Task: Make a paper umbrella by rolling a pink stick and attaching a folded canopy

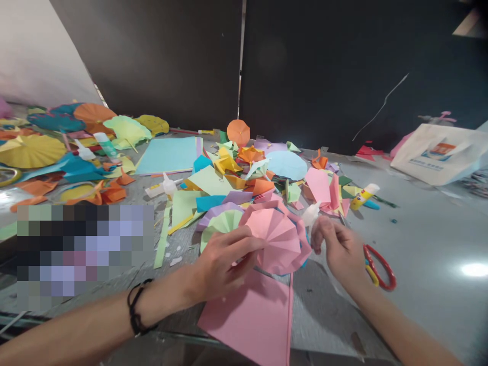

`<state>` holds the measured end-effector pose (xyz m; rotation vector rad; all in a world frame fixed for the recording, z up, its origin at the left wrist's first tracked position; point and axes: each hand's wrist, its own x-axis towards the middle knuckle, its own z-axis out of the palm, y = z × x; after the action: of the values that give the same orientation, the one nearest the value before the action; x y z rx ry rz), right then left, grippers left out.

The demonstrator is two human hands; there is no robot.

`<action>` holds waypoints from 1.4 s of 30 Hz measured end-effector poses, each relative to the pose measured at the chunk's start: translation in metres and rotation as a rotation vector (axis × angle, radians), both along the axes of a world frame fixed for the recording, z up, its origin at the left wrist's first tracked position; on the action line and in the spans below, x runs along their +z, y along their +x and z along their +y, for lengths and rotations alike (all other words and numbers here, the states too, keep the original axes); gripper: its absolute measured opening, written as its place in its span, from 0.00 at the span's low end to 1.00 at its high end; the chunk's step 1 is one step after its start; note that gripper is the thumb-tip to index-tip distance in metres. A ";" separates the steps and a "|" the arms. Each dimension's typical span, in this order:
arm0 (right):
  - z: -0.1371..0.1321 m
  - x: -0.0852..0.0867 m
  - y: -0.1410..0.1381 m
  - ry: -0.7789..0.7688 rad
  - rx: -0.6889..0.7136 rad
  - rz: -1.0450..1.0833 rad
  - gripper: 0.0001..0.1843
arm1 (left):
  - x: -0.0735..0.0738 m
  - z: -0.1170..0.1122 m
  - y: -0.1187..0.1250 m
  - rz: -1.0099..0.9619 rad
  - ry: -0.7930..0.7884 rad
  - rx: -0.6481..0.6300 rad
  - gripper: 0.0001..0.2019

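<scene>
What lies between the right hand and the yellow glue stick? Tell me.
In the head view, a small white glue bottle stands just above the right hand, with pink paper scraps before the yellow glue stick.

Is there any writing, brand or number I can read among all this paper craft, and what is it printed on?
No text here can be read.
White bag: an orange and blue print with lines beneath, too blurred to read.
Yellow glue stick: label print too small to read.
Glue bottle near the paper umbrellas: green and white label, unreadable.
Pink paper umbrella at the left hand and right hand: no writing.
</scene>
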<state>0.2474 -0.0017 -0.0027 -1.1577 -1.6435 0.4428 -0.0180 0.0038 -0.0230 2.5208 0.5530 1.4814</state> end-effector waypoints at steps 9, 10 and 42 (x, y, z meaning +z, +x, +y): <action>0.000 -0.001 -0.001 0.428 -0.041 -0.142 0.11 | 0.004 -0.002 -0.001 0.070 0.024 0.071 0.11; -0.002 0.001 -0.002 0.492 -0.038 -0.205 0.13 | 0.005 -0.003 -0.002 0.098 0.041 0.086 0.10; -0.013 0.008 -0.012 0.547 0.153 -0.507 0.14 | 0.018 -0.008 -0.003 0.324 0.290 0.047 0.11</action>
<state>0.2355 -0.0149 0.0057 -0.7610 -2.1213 -0.2308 -0.0206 -0.0039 -0.0052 3.0228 0.4723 1.2514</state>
